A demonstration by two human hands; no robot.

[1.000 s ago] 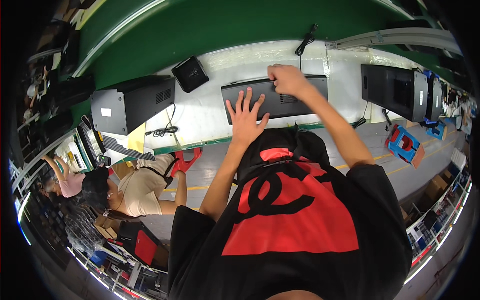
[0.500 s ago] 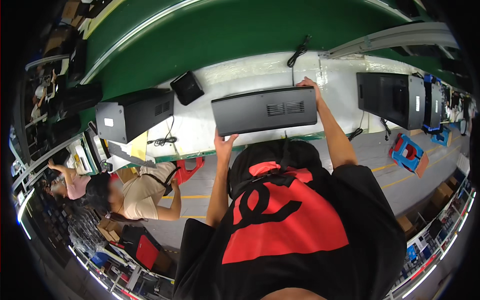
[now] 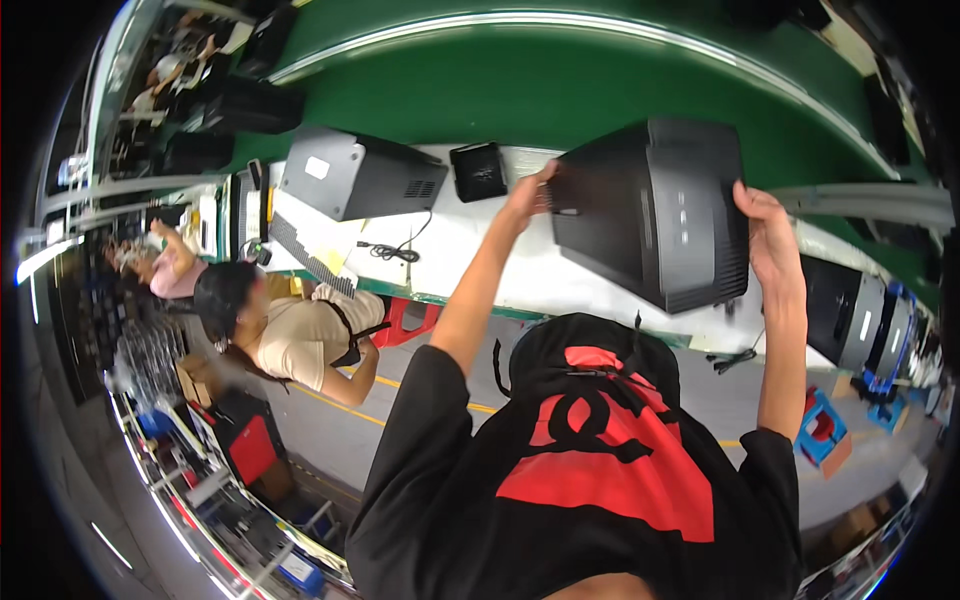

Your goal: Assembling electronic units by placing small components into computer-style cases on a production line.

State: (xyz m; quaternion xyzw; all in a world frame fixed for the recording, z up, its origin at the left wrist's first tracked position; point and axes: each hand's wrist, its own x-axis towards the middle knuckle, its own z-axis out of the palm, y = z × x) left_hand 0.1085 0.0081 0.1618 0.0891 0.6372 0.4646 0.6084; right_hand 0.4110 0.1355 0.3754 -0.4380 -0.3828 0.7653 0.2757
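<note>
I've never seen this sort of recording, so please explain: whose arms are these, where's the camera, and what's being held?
There is no machine here: these are a person's bare hands. A wide fisheye camera on their head looks down, which is why straight edges bend. The left hand and right hand hold a dark case from opposite sides. On the white worktop, to the left, are a second dark case, a small black squarish object and a black cable.
</note>
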